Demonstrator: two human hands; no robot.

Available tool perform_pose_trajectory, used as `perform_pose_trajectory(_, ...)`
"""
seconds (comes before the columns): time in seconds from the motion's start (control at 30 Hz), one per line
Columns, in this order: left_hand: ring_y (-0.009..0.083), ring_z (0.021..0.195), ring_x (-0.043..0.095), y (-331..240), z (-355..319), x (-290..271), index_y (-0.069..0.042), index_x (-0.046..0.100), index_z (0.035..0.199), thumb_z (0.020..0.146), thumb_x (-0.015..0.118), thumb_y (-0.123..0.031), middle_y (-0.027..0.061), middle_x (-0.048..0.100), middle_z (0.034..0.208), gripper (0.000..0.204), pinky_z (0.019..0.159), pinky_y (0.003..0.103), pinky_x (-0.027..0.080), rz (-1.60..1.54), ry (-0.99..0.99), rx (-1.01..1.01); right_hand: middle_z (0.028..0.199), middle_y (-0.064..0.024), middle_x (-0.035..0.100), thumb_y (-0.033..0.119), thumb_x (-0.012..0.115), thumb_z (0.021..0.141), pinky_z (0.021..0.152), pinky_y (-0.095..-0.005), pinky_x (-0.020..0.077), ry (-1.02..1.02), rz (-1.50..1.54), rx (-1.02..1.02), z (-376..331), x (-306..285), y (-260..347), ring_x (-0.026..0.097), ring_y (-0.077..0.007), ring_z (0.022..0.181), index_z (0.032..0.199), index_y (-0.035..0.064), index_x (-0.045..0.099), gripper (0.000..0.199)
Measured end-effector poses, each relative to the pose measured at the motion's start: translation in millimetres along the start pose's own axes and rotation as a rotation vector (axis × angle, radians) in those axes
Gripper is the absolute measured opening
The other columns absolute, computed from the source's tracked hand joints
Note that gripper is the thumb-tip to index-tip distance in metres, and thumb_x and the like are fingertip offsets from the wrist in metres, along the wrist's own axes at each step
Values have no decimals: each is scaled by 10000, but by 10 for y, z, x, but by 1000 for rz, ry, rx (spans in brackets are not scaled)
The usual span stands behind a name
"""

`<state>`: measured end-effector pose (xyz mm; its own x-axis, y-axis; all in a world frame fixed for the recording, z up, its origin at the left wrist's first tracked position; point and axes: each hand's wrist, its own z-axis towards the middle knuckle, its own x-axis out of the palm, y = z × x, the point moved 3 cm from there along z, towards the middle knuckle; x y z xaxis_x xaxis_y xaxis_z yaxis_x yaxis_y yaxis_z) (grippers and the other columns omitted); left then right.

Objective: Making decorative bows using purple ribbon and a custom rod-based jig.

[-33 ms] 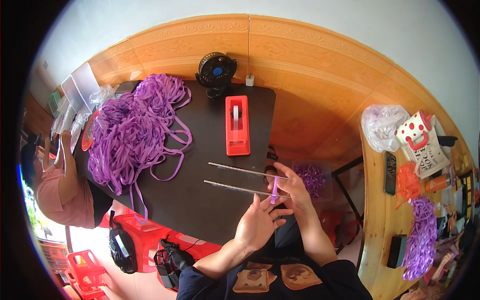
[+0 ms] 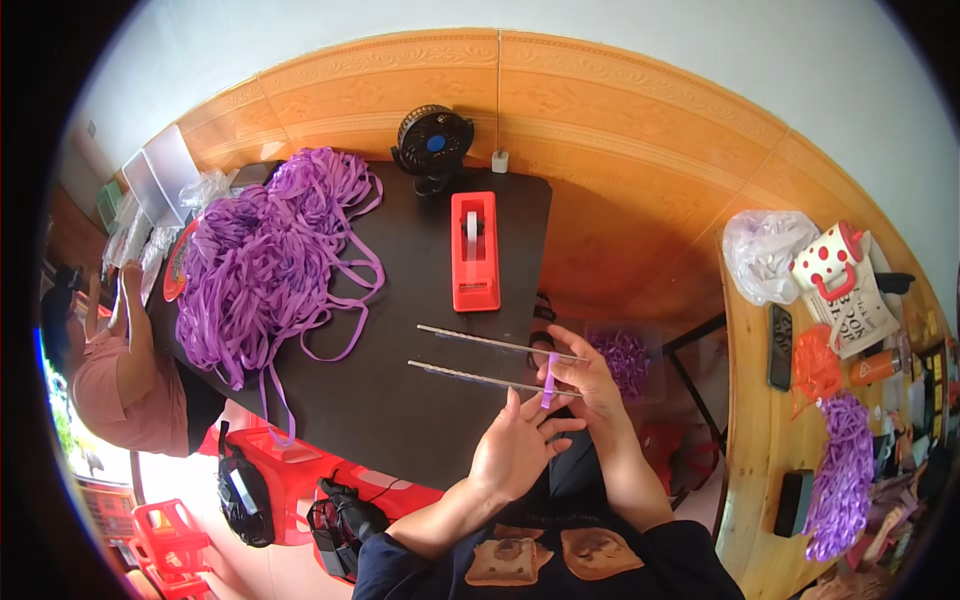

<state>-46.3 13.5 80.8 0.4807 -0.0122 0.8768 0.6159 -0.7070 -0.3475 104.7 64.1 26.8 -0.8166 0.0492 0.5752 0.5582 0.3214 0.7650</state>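
Observation:
My right hand (image 2: 592, 385) pinches a short purple ribbon strip (image 2: 550, 380) at the near ends of two thin metal rods (image 2: 480, 342) that lie side by side on the black table (image 2: 400, 420). The strip hangs across the lower rod. My left hand (image 2: 520, 445) is just below it, fingers spread, fingertips close to the strip and holding nothing. A red tape dispenser (image 2: 475, 250) stands beyond the rods. A big heap of purple ribbons (image 2: 265, 260) covers the table's left part.
A small black fan (image 2: 433, 140) stands at the table's far edge. Another person (image 2: 130, 380) sits at the left. Purple pieces fill a clear box (image 2: 625, 355) to my right. The wooden side table (image 2: 750, 420) holds a plastic bag (image 2: 760, 255), a dotted mug (image 2: 830, 265) and more ribbons (image 2: 845, 480).

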Motion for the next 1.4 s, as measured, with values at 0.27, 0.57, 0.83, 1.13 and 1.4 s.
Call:
perform_pose_trajectory(0.27,332,1187,506,9,-5,-14,-2,390,1396,1003,290,-598,123,493,1313,721,914,404,383,-34,15,-10,1021,-194,670,60,683,855,775,-354,576,335,506,-157,288,-90,-488,682,-276,887,1507,71,303,754)
perform_pose_trajectory(0.57,306,1182,520,49,19,-62,8,418,1386,1007,342,-561,126,499,1344,688,927,396,403,128,3,18,812,-97,613,201,611,945,780,-321,488,453,608,-123,207,179,-259,585,-226,805,1432,74,439,531)
perform_pose_trajectory(0.83,259,1127,597,-9,-616,328,73,456,1395,1001,527,-317,206,571,1326,559,944,349,445,496,493,-151,817,-168,687,89,590,904,746,-371,511,195,430,-338,-109,-401,-58,648,-257,764,1275,-60,553,401)
perform_pose_trajectory(1.13,265,993,636,-1173,-938,61,15,669,1091,901,662,-126,160,668,1065,236,854,364,497,1538,-88,741,1199,-230,639,-69,494,757,969,-359,457,-905,-1250,-431,-178,-2374,360,617,-300,1116,1322,-31,518,567)
perform_pose_trajectory(1.4,366,961,549,-1754,-788,-533,-15,621,944,774,675,-60,148,603,934,184,879,502,368,2109,-888,1180,1023,-92,647,-31,596,862,802,-266,504,-548,-800,-709,-684,-1082,59,615,-138,892,1109,-9,635,250)
